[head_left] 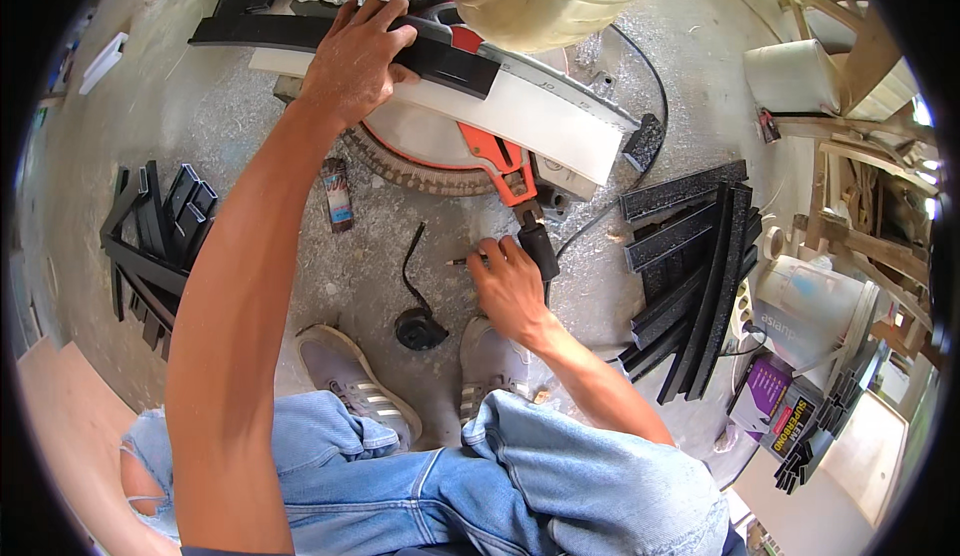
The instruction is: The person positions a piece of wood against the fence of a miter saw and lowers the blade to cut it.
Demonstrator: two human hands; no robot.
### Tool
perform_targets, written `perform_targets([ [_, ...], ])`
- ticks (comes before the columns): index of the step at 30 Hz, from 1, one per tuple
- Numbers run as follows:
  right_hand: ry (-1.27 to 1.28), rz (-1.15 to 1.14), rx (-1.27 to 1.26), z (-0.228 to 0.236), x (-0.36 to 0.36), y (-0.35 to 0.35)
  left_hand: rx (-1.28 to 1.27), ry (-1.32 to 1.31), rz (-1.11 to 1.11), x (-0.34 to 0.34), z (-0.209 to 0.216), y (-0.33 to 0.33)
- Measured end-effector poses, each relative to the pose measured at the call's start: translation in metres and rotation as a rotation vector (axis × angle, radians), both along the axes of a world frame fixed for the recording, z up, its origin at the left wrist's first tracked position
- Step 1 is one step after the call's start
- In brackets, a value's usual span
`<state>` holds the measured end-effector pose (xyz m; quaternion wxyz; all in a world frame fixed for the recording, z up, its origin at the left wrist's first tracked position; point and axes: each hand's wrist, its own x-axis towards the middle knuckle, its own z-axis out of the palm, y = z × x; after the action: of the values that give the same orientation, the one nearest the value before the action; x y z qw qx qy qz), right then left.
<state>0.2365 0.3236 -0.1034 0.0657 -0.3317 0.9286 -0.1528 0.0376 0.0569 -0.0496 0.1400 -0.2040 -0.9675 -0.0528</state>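
My left hand point(355, 61) grips a long black profile strip point(455, 64), fingers over its far side and thumb on the near side. The strip lies on a white board point(550, 116) across an orange and grey mitre saw point(430, 166), along its scaled metal fence point(545, 78). Low in front of the saw, my right hand point(508, 288) is closed, with a short pencil point(459, 262) sticking out from its fingertips. Just beside these fingers is the saw's black table handle point(537, 246). The cutting spot is partly hidden under the pale, dusty saw head point(540, 1).
A black tape measure point(420, 329) lies between my shoes, its tape partly out. Near it stands a small can point(338, 196). Cut black strips pile up at right point(690, 266) and left point(150, 241). A cable point(655, 66) curves around the saw. Buckets point(815, 306) and timber fill the right.
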Motion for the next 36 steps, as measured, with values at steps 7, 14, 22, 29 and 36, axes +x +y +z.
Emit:
perform_targets([
  [7, -0.002, -0.045, -0.318, 0.033, -0.026, -0.007, 0.023, -0.007, -0.009, 0.0, -0.003, 0.001],
  [14, -0.102, -0.148, -0.894, 0.046, -0.118, 0.019, -0.013, -0.067, 0.02, 0.0, 0.002, 0.0],
  [22, 0.273, 0.068, -0.655, 0.036, -0.156, 0.014, 0.013, -0.042, 0.02, 0.001, 0.003, 0.003],
  [29, 0.304, 0.014, -0.624, 0.027, -0.172, 0.002, 0.029, -0.065, 0.009, 0.001, 0.004, 0.003],
  [36, 0.276, -0.017, -0.597, 0.024, -0.175, 0.001, 0.021, -0.076, 0.019, 0.001, 0.006, 0.005],
])
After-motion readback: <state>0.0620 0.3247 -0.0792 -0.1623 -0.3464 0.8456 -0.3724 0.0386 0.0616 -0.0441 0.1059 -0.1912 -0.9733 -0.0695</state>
